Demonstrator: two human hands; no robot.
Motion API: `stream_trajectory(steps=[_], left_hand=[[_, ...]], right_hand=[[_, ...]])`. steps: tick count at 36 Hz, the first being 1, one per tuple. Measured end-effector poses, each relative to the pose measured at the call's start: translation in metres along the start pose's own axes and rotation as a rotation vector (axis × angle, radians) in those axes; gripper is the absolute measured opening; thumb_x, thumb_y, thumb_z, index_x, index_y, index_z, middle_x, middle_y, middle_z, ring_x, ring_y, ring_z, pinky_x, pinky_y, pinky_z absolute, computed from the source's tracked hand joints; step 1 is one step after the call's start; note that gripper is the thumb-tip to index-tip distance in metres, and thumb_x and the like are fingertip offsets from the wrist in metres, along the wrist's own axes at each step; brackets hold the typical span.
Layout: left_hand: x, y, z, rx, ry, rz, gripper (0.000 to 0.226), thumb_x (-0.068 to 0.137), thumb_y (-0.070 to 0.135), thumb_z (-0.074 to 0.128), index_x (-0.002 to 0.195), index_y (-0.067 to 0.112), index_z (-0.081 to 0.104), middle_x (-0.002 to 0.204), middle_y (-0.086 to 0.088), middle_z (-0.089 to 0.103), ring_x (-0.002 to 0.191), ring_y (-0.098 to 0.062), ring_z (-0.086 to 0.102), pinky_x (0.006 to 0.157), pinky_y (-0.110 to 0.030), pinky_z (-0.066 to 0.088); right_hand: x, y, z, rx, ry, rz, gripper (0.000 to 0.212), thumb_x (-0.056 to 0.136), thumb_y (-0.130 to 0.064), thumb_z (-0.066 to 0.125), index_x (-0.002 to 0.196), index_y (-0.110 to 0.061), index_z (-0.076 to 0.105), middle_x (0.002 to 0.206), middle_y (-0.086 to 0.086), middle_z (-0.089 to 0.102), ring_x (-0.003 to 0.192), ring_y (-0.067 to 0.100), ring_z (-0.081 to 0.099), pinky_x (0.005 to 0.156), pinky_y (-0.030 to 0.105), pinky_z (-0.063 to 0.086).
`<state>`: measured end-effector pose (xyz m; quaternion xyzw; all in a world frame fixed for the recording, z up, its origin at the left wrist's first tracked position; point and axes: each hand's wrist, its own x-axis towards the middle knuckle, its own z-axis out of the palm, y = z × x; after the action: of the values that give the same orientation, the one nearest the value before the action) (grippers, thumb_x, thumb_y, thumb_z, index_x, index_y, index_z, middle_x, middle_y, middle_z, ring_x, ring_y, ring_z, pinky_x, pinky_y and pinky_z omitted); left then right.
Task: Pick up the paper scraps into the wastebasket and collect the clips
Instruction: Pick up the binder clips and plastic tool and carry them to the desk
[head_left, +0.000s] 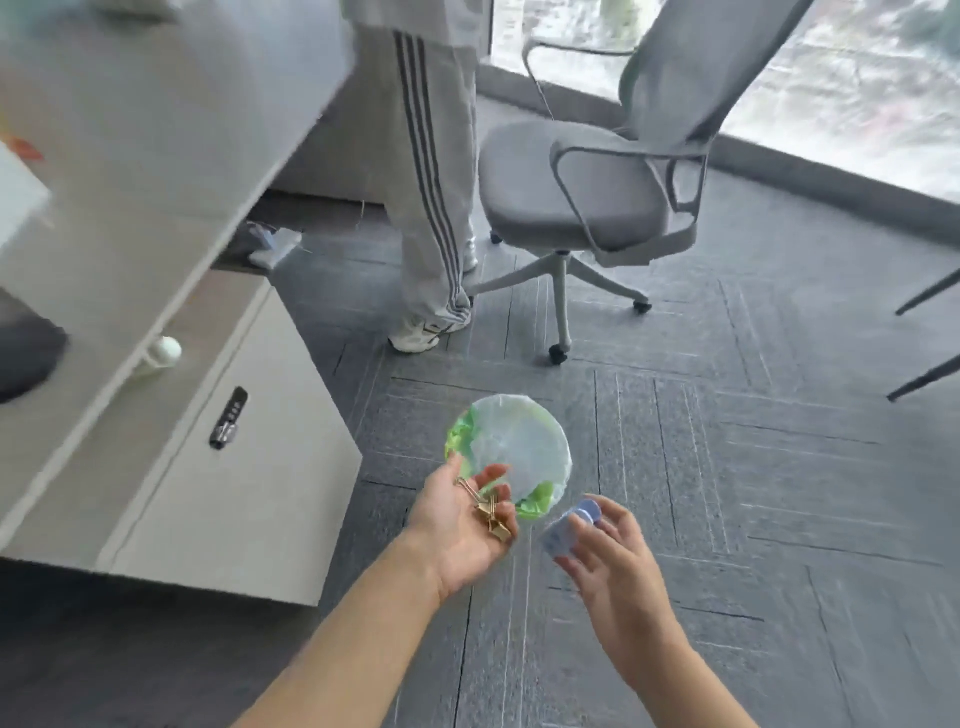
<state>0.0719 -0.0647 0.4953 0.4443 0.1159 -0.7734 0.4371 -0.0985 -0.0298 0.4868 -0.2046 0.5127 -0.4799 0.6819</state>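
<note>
A round wastebasket (540, 415) with a green and white liner stands on the grey carpet below my hands. My left hand (457, 525) is palm up beside its near rim, fingers loosely curled, with several gold binder clips (485, 512) lying in the palm. My right hand (613, 561) is to the right of it and grips a small pale blue, translucent container (569, 527) between thumb and fingers. No paper scraps are visible in either hand.
A white desk (156, 130) runs along the left, with a drawer cabinet (249, 457) under it. Another person's striped trousers and sneakers (436, 208) stand beyond the basket. A grey office chair (587, 192) is at the back right, by the window.
</note>
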Motion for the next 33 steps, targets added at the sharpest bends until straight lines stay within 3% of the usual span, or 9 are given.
stream_trajectory(steps=[2,6,13,16,18,23,27,30,33], left_hand=[[-0.041,0.013,0.020,-0.052,0.041,0.077,0.045,0.099,0.046,0.038,0.093,0.008,0.061,0.069,-0.007,0.053,0.055,-0.014,0.042,0.050,-0.023,0.038],[-0.133,0.043,0.055,-0.097,0.060,0.173,0.046,0.102,0.043,0.035,0.089,0.007,0.062,0.064,-0.006,0.049,0.052,-0.014,0.037,0.049,-0.023,0.033],[-0.278,0.092,0.080,-0.131,0.050,0.299,0.052,0.103,0.042,0.033,0.087,0.005,0.065,0.061,-0.004,0.046,0.051,-0.013,0.035,0.052,-0.024,0.029],[-0.321,0.113,0.078,-0.144,0.044,0.376,0.051,0.102,0.043,0.033,0.084,0.007,0.064,0.058,-0.002,0.042,0.050,-0.013,0.033,0.053,-0.025,0.027],[-0.342,0.125,0.072,-0.157,0.049,0.427,0.050,0.102,0.045,0.034,0.084,0.007,0.063,0.058,-0.002,0.040,0.050,-0.013,0.033,0.053,-0.025,0.028],[-0.374,0.158,0.051,-0.273,0.053,0.569,0.043,0.098,0.043,0.039,0.089,0.007,0.061,0.059,-0.002,0.041,0.053,-0.014,0.034,0.057,-0.025,0.029],[-0.384,0.193,0.030,-0.293,0.072,0.679,0.032,0.083,0.027,0.035,0.098,0.011,0.059,0.068,-0.004,0.044,0.058,-0.017,0.036,0.057,-0.028,0.030],[-0.385,0.222,0.018,-0.283,0.165,0.708,0.032,0.085,0.017,0.029,0.094,0.010,0.059,0.069,-0.006,0.046,0.059,-0.017,0.036,0.056,-0.026,0.031],[-0.381,0.249,0.009,-0.253,0.279,0.749,0.032,0.091,0.008,0.027,0.088,0.007,0.059,0.066,-0.004,0.042,0.056,-0.015,0.034,0.054,-0.024,0.030]], right_hand=[[-0.022,-0.028,0.027,-0.014,-0.020,-0.006,0.052,0.068,-0.009,0.078,0.114,-0.009,0.054,0.104,0.011,0.065,0.090,0.025,0.067,0.078,0.034,0.053],[-0.072,-0.084,0.086,-0.052,-0.095,-0.021,0.035,0.083,-0.004,0.063,0.117,-0.010,0.054,0.115,0.016,0.062,0.092,0.025,0.069,0.081,0.035,0.051],[-0.151,-0.164,0.190,-0.230,-0.290,-0.065,0.051,0.071,-0.012,0.079,0.117,-0.017,0.056,0.123,0.013,0.060,0.097,0.026,0.068,0.092,0.042,0.049],[-0.173,-0.185,0.228,-0.330,-0.354,-0.115,0.056,0.056,-0.031,0.082,0.109,-0.031,0.061,0.122,0.007,0.057,0.101,0.025,0.067,0.092,0.042,0.050],[-0.184,-0.194,0.252,-0.380,-0.402,-0.136,0.053,0.057,-0.034,0.081,0.107,-0.036,0.062,0.124,0.004,0.055,0.105,0.024,0.065,0.096,0.043,0.049],[-0.191,-0.201,0.312,-0.400,-0.484,-0.176,0.047,0.070,-0.015,0.080,0.111,-0.025,0.060,0.112,0.005,0.057,0.099,0.025,0.067,0.081,0.032,0.054],[-0.181,-0.191,0.357,-0.438,-0.555,-0.184,0.037,0.082,0.002,0.070,0.111,-0.017,0.058,0.096,0.000,0.064,0.082,0.014,0.068,0.076,0.027,0.054],[-0.170,-0.178,0.389,-0.492,-0.584,-0.180,0.045,0.076,-0.008,0.078,0.113,-0.019,0.057,0.106,0.005,0.063,0.084,0.015,0.067,0.076,0.025,0.055],[-0.156,-0.165,0.418,-0.548,-0.592,-0.169,0.048,0.071,-0.018,0.080,0.112,-0.026,0.057,0.115,0.008,0.061,0.087,0.014,0.068,0.090,0.040,0.054]])
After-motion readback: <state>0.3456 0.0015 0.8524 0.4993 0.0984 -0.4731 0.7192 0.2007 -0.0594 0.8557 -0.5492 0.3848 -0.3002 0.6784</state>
